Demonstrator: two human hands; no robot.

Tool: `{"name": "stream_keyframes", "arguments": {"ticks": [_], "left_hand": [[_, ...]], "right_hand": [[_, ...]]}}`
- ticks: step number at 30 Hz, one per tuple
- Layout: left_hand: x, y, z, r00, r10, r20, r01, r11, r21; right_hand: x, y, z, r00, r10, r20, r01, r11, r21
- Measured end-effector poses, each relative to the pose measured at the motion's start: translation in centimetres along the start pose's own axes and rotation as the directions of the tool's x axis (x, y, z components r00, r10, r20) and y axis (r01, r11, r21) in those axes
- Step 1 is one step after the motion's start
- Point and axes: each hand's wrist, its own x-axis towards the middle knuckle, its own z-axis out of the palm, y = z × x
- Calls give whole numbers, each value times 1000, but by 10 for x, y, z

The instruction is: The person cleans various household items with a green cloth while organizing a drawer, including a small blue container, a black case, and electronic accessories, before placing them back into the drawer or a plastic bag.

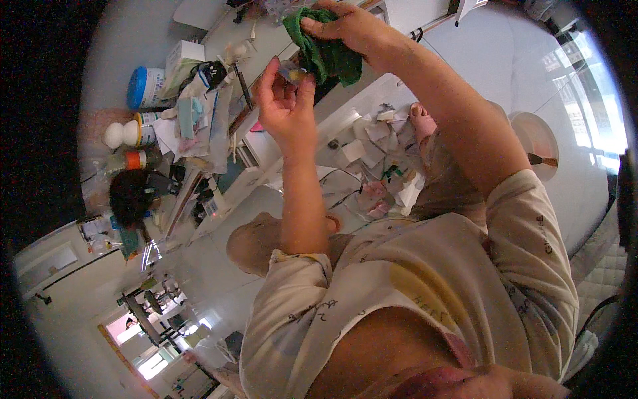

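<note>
My right hand [349, 28] grips a crumpled green cloth [324, 58] at the top of the view, and the cloth hangs down from my fingers. Just left of it, my left hand [286, 100] is raised, with a small clear, bluish object [292, 72] with a yellow patch pinched between thumb and fingers. Its exact kind is too small to make out. The cloth's lower edge is close to this object; whether they touch I cannot tell. Both hands are over an open drawer [345, 110] at the desk.
On the desk at left stand a blue-lidded tub [138, 88], a white box [183, 60], papers, plastic bags and a jar with an orange band [135, 159]. Scraps of paper and packaging [372, 143] lie below, near my foot [423, 123]. A round beige object [537, 143] is at right.
</note>
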Motion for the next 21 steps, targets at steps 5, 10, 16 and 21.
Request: {"name": "stream_keyframes", "arguments": {"ticks": [5, 10, 16, 21], "left_hand": [[4, 1, 4, 1000, -4, 12, 4, 999, -40], [-3, 2, 1, 996, 76, 46, -80, 990, 113], [-4, 15, 5, 988, 138, 67, -145, 985, 99], [-3, 19, 2, 995, 97, 22, -100, 973, 209]], "right_hand": [[1, 17, -9, 896, -210, 392, 300, 936, -186], [7, 31, 1, 868, -409, 282, 494, 766, -411], [6, 5, -7, 979, -145, 146, 194, 887, -419], [0, 3, -8, 972, -122, 201, 137, 989, -61]]}}
